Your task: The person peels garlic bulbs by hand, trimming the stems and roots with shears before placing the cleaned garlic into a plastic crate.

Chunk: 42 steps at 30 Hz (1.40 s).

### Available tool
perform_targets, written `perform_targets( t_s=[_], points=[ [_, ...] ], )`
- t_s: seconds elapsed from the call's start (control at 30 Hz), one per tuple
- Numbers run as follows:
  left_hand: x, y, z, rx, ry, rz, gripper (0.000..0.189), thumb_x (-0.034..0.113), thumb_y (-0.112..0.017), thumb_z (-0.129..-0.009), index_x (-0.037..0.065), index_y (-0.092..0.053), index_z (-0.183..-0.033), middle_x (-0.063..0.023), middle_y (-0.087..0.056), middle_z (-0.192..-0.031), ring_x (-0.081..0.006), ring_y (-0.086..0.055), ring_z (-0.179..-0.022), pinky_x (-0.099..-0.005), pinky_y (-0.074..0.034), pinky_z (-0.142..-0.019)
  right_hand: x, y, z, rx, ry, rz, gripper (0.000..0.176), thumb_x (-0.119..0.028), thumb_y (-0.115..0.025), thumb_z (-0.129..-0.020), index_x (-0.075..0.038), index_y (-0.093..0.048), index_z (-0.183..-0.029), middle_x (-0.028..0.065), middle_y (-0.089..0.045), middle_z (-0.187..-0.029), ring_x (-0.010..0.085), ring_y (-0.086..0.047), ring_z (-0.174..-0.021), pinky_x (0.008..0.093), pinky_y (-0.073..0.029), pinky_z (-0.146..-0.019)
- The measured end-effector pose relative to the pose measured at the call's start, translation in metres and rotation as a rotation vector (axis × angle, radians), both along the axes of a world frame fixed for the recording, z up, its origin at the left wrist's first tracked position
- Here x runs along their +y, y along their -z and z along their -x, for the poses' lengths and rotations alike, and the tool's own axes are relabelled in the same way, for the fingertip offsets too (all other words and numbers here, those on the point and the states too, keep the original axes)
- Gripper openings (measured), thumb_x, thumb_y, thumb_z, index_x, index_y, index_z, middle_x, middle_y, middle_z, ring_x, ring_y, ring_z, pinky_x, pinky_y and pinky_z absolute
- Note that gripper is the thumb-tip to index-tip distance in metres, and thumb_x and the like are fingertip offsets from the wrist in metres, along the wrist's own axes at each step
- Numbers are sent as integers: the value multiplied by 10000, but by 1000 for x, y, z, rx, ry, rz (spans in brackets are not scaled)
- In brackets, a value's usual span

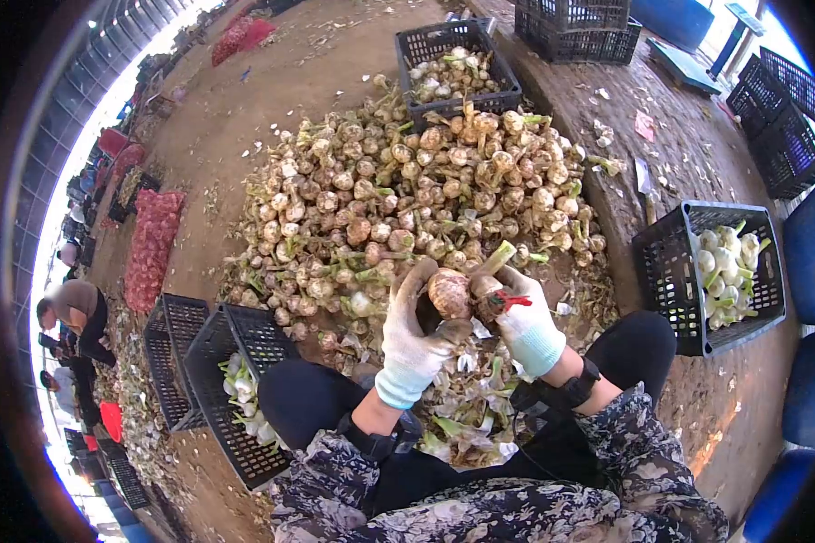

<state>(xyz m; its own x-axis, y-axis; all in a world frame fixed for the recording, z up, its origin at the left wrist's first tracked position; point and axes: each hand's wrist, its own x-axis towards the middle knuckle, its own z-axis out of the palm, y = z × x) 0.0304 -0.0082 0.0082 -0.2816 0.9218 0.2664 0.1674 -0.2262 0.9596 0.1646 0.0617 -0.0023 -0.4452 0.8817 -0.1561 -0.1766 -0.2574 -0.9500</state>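
Note:
My left hand (415, 333), in a white knit glove with soiled fingers, is closed around a large brownish-purple garlic bulb (449, 294). Close beside it, my right hand (527, 328), gloved the same way, grips a second garlic bulb (487, 291) with a thick green stem pointing up. A small bright red piece (514, 300) shows at my right fingers; I cannot make out what it belongs to. Just beyond both hands spreads a big heap of untrimmed garlic (362, 195). Peeled skins and stem scraps (480, 407) lie between my knees.
Black crates of trimmed white garlic stand at my right (688, 326) and left (210, 362). Another crate (507, 98) holds bulbs behind the heap. A knife-like blade (643, 176) lies on the wooden platform. Red net sacks (154, 249) and other people (81, 312) are at far left.

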Motion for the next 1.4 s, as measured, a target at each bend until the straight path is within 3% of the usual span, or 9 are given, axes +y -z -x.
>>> perform_targets(
  t_s=[0.33, 0.6, 0.67, 0.77, 0.93, 1.0, 1.2, 1.27, 1.4],
  points=[
    [-8, -3, 1, -85, 29, 44, 796, 154, -800, -623, -20, -352, -1258, -91, -416, -1177, -188, -476, -1074, -300, -416, -907, 5, -22, -13, -22, -211, 67, 359, -204, -598, -815, 45, -551, -1070, 77, -610, -983, 108, -539, -882, 258, -436, -798],
    [-9, -1, 5, 203, -55, -3, 681, 78, -756, -665, -45, -392, -1227, -96, -446, -1146, -190, -506, -1018, -269, -429, -869, 0, 6, 2, 196, -117, 326, 195, -96, -581, -802, 10, -569, -965, -16, -555, -735, 42, -475, -636, 200, -380, -546],
    [-9, -3, 1, -286, -84, 120, 599, 97, -717, -724, -48, -408, -1216, -95, -498, -1097, -182, -527, -975, -262, -436, -849, -3, -1, 6, 160, -70, 419, 202, -29, -600, -760, 9, -575, -956, 1, -588, -769, 62, -509, -668, 217, -418, -593],
    [-11, 6, 15, -845, 58, 284, 406, 251, -551, -859, -8, -468, -1162, -85, -571, -1025, -165, -566, -880, -293, -477, -758, -4, 0, 14, -75, -31, -391, 234, 47, -606, -721, -20, -591, -944, 23, -628, -831, 96, -564, -753, 234, -453, -697],
    [-10, 11, 15, -997, 46, 308, 389, 374, -463, -890, 41, -519, -1083, -66, -595, -961, -173, -580, -816, -299, -469, -699, -3, 3, 7, -20, -137, -241, 242, 31, -600, -727, -11, -584, -965, 29, -623, -868, 84, -555, -800, 236, -450, -727],
    [-8, 11, 16, -729, -34, 301, 370, 347, -480, -886, 38, -522, -1085, -59, -592, -955, -170, -569, -853, -303, -458, -732, 4, -4, 3, 11, -319, 126, 220, -31, -600, -776, 4, -577, -992, 24, -620, -884, 87, -551, -807, 236, -447, -730],
    [-9, 15, 8, -708, 52, 71, 529, 142, -556, -861, 16, -321, -1318, -85, -477, -1145, -122, -524, -896, -227, -471, -742, -3, -8, 9, -47, -183, 82, 192, -103, -646, -780, 6, -610, -934, 25, -620, -879, 76, -549, -752, 216, -444, -669],
    [-12, 5, 8, -439, 17, 170, 553, 36, -550, -838, 15, -298, -1329, -91, -485, -1130, -109, -523, -901, -219, -474, -740, -5, -2, 9, 22, -135, -260, 164, -99, -672, -749, -7, -612, -871, 21, -615, -830, 83, -555, -745, 221, -446, -655],
    [-16, -19, 23, -936, 179, 360, 544, 142, -622, -792, -12, -392, -1260, -94, -604, -885, -158, -594, -740, -250, -495, -658, 9, -26, -7, -61, -323, -819, 258, -148, -691, -727, -6, -571, -907, 22, -597, -821, 87, -557, -764, 229, -451, -671]
  ],
)
